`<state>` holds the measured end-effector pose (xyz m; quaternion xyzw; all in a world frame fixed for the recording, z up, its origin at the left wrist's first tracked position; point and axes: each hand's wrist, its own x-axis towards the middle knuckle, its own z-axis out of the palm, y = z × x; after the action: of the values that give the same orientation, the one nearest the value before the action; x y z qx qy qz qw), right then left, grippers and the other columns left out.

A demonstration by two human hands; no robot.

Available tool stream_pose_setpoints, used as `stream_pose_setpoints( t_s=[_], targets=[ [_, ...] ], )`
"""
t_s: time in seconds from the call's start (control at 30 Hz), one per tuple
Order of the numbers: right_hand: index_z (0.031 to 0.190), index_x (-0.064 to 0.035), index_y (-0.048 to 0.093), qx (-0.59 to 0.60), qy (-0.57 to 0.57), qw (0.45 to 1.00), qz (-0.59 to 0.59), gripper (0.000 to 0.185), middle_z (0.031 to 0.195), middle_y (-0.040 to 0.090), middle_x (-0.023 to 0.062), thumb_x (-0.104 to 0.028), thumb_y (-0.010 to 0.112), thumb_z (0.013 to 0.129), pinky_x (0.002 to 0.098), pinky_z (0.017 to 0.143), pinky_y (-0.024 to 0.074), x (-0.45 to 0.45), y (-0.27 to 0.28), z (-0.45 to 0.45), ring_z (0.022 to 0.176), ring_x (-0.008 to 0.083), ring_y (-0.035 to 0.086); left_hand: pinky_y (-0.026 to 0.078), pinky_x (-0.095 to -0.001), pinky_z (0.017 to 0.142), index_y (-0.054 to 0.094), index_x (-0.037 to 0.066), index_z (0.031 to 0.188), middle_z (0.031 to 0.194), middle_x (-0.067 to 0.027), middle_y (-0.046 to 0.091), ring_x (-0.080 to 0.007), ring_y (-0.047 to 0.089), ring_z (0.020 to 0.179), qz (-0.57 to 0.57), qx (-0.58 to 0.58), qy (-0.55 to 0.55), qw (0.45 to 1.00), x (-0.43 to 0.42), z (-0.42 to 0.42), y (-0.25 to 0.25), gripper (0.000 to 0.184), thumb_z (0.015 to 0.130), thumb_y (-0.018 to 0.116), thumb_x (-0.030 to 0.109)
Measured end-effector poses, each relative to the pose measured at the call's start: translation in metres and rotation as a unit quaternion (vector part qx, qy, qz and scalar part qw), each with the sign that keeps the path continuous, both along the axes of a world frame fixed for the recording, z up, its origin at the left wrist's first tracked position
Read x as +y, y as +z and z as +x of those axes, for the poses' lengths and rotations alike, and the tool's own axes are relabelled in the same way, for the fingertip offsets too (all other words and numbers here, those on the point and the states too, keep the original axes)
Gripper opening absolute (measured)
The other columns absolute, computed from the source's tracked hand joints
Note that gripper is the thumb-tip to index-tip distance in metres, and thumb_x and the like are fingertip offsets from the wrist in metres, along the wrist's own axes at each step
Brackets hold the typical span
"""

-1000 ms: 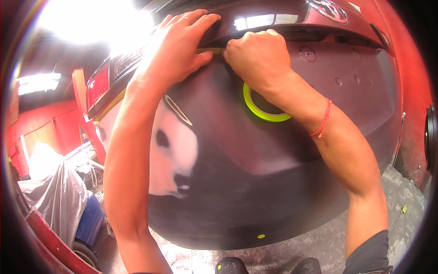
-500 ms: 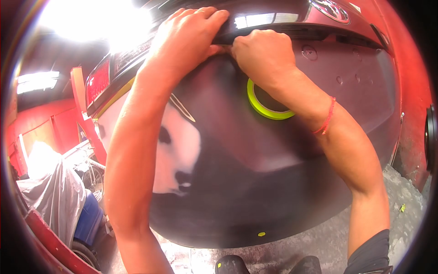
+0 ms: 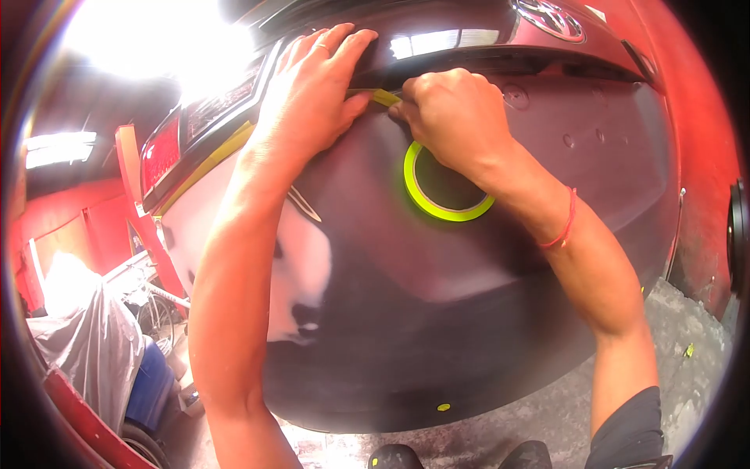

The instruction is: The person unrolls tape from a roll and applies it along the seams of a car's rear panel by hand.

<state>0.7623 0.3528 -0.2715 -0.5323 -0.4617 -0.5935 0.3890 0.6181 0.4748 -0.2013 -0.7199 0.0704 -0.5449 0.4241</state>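
the left grip [image 3: 308,98] lies spread, palm down, while the right grip [image 3: 459,117] curls fist-like.

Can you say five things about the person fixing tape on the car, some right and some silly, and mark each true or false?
1. The tape roll is bright yellow-green. True.
2. The red bracelet is on the left wrist. False: the bracelet is on the right wrist.
3. A strip of tape shows between the left hand and the right hand. True.
4. The car badge is covered by the left hand. False: the badge shows, apart from both hands.
5. The grey cover is on the left side of the picture. True.
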Motion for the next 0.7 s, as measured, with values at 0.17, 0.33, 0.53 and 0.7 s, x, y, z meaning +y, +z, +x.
stream_pose_setpoints(
  t_s=[0.17, 0.33, 0.53, 0.7],
  targets=[
    [0.076, -0.0037, 0.073, -0.053, -0.058, 0.997, 0.018, 0.006, 0.071, 0.069, 0.0182, -0.008, 0.068, 0.076, 0.0446, 0.058, 0.0573, 0.000, 0.009, 0.005, 0.070, 0.0361, 0.072, 0.042, -0.0478, 0.111, 0.048, 0.015, 0.144, 0.148, -0.0162, 0.048, -0.0401, 0.047, 0.134, 0.008, -0.005, 0.019, 1.000, -0.003, -0.001, -0.002, 0.070, 0.081, 0.077, 0.012],
    [0.074, -0.0050, 0.072, -0.053, -0.110, 0.992, 0.025, 0.006, 0.073, 0.071, 0.0161, -0.009, 0.068, 0.076, 0.0442, 0.060, 0.0589, -0.001, 0.015, 0.004, 0.076, 0.0344, 0.074, 0.041, -0.0479, 0.111, 0.048, 0.015, 0.144, 0.148, -0.0166, 0.048, -0.0404, 0.046, 0.134, 0.003, 0.000, 0.012, 1.000, 0.000, 0.000, -0.002, 0.069, 0.081, 0.077, 0.011],
    [0.073, -0.0074, 0.072, -0.138, -0.139, 0.980, 0.046, 0.003, 0.073, 0.071, 0.0143, -0.010, 0.071, 0.071, 0.0414, 0.058, 0.0592, 0.001, 0.014, 0.010, 0.075, 0.0326, 0.074, 0.041, -0.0476, 0.112, 0.047, 0.015, 0.144, 0.149, -0.0164, 0.047, -0.0402, 0.046, 0.135, 0.000, -0.006, 0.017, 1.000, -0.002, -0.001, -0.004, 0.071, 0.079, 0.076, 0.008],
    [0.071, -0.0090, 0.072, -0.152, -0.153, 0.976, 0.042, 0.003, 0.071, 0.071, 0.0133, -0.010, 0.072, 0.068, 0.0396, 0.058, 0.0592, 0.000, 0.015, 0.010, 0.072, 0.0310, 0.074, 0.040, -0.0478, 0.112, 0.048, 0.016, 0.143, 0.150, -0.0170, 0.046, -0.0400, 0.045, 0.136, -0.001, -0.020, 0.020, 1.000, -0.004, 0.001, -0.005, 0.072, 0.079, 0.078, 0.010]
  ],
)
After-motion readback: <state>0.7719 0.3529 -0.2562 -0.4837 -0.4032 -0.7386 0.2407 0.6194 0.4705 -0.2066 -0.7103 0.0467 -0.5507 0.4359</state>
